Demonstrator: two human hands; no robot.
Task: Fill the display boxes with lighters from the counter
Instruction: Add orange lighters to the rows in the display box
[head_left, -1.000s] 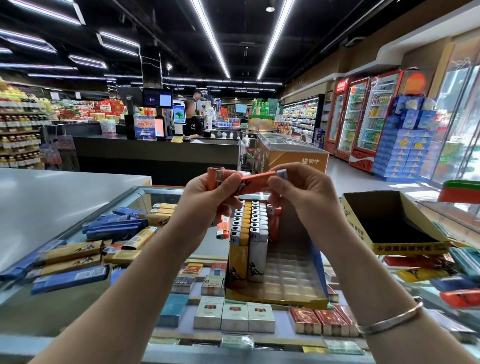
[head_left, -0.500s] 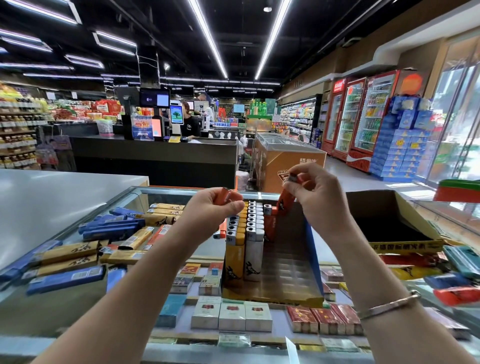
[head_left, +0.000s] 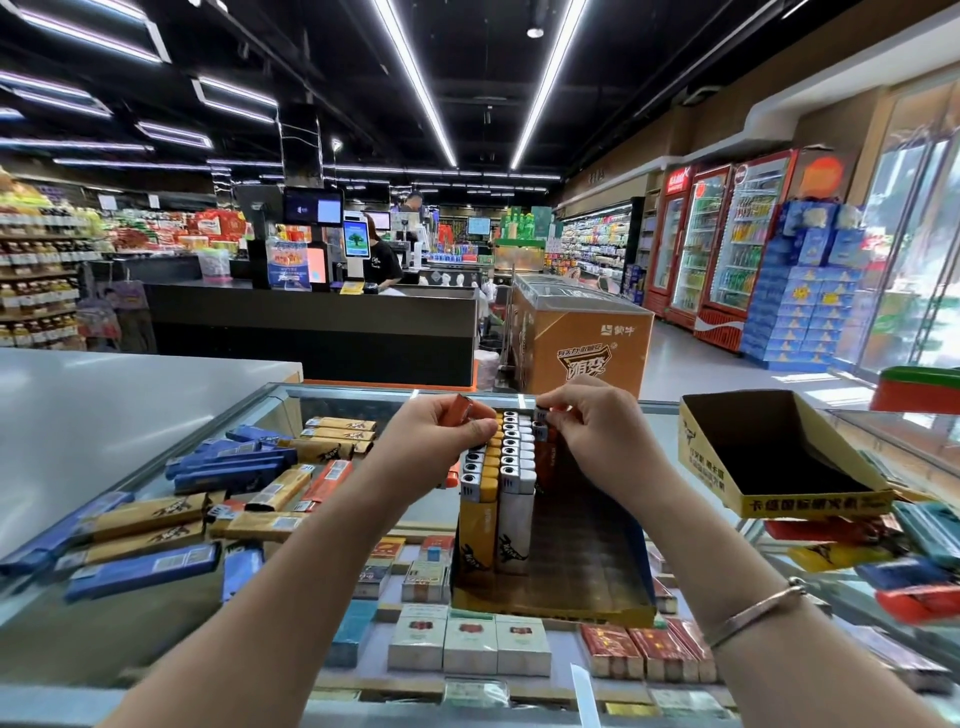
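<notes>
Orange lighters are being slotted into the display box (head_left: 550, 582) on the glass worktop (head_left: 156, 639).

Head view: one orange lighter (head_left: 543, 441) is pinched by the right hand (head_left: 597, 441) at the far row, probably for seating; spares (head_left: 460, 410) are gripped by the left hand (head_left: 441, 441). Loose lighters (head_left: 234, 499) lie left.

Right hand (head_left: 597, 441) hides its orange lighter (head_left: 545, 457) (lower body only).

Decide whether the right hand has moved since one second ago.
Yes. The right hand has come down from above the display box to its back rows.
</notes>
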